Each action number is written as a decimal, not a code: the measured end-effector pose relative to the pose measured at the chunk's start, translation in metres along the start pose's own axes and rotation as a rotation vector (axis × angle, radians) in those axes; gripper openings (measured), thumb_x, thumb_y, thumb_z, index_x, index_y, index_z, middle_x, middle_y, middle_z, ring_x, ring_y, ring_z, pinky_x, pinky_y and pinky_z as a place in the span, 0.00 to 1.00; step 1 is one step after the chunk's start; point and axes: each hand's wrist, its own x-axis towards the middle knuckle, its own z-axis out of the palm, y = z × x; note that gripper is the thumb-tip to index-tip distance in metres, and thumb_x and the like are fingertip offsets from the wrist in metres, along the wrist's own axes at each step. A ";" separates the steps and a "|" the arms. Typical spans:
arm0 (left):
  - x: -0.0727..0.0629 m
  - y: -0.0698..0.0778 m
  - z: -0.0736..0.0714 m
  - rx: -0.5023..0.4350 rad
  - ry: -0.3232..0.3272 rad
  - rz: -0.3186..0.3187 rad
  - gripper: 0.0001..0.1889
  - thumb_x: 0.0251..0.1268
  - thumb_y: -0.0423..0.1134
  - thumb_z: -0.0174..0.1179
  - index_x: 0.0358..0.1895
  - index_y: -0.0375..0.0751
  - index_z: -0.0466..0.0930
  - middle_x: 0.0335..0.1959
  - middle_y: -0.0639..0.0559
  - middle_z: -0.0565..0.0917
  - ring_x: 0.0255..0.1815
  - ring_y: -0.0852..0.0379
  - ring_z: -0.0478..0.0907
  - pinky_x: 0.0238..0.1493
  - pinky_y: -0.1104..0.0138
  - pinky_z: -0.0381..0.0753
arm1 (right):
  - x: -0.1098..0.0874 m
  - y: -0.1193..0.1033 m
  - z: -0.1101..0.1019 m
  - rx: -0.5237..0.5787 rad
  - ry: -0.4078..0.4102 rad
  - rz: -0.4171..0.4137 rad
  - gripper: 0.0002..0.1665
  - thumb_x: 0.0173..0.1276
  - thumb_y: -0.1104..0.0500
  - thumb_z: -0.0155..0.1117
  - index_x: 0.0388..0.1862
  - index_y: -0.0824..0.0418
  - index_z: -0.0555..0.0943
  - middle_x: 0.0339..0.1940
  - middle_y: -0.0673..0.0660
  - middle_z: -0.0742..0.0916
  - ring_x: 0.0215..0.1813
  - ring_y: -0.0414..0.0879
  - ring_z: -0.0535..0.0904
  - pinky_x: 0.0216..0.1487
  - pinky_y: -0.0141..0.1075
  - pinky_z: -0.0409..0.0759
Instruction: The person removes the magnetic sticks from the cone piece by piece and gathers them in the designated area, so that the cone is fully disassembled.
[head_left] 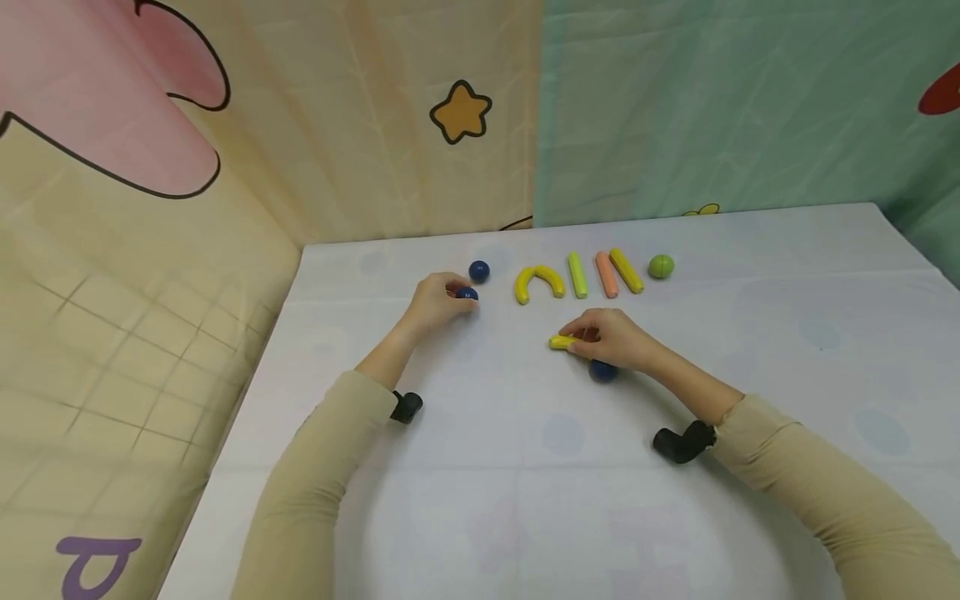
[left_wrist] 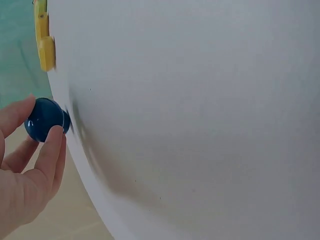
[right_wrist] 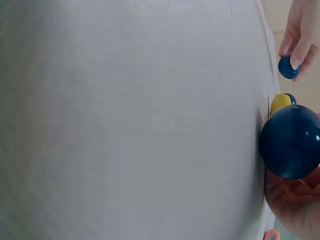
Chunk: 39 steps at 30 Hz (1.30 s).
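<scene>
In the head view my left hand [head_left: 435, 302] pinches a small glossy blue ball [head_left: 467, 293] between thumb and fingers. The left wrist view shows this ball [left_wrist: 41, 120] low beside the white tabletop. Another blue ball [head_left: 479, 271] sits just behind it. My right hand [head_left: 617, 337] pinches a small yellow toy banana [head_left: 561, 342] close over the table, its far end covered by the fingers. A third blue ball [head_left: 603, 372] lies under the right hand's near side and looms large in the right wrist view.
Toward the back lie two curved toy bananas [head_left: 522, 285] forming an arch. Right of them are a lime stick [head_left: 577, 275], an orange stick [head_left: 607, 275], a yellow stick [head_left: 626, 271] and a green ball [head_left: 661, 267]. Printed cloth walls rise behind and left of the white table [head_left: 480, 517].
</scene>
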 end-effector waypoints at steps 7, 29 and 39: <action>0.010 -0.007 -0.005 -0.003 0.064 0.001 0.19 0.57 0.32 0.63 0.52 0.30 0.77 0.48 0.39 0.78 0.46 0.49 0.71 0.48 0.63 0.72 | 0.000 -0.001 0.000 -0.008 0.003 -0.012 0.14 0.59 0.67 0.66 0.45 0.67 0.83 0.33 0.54 0.84 0.31 0.44 0.73 0.31 0.32 0.72; 0.029 -0.012 0.000 0.015 0.164 -0.071 0.20 0.58 0.33 0.63 0.54 0.30 0.75 0.49 0.35 0.77 0.51 0.44 0.72 0.54 0.59 0.70 | 0.000 -0.002 0.000 -0.010 0.000 -0.002 0.13 0.60 0.66 0.66 0.45 0.67 0.83 0.33 0.54 0.84 0.31 0.44 0.72 0.31 0.32 0.72; 0.029 -0.014 0.002 -0.006 0.142 -0.081 0.23 0.57 0.32 0.63 0.57 0.32 0.72 0.50 0.35 0.75 0.50 0.45 0.71 0.53 0.59 0.71 | 0.000 -0.003 -0.001 -0.003 0.001 0.004 0.14 0.59 0.67 0.66 0.45 0.67 0.83 0.33 0.54 0.83 0.31 0.44 0.72 0.31 0.32 0.71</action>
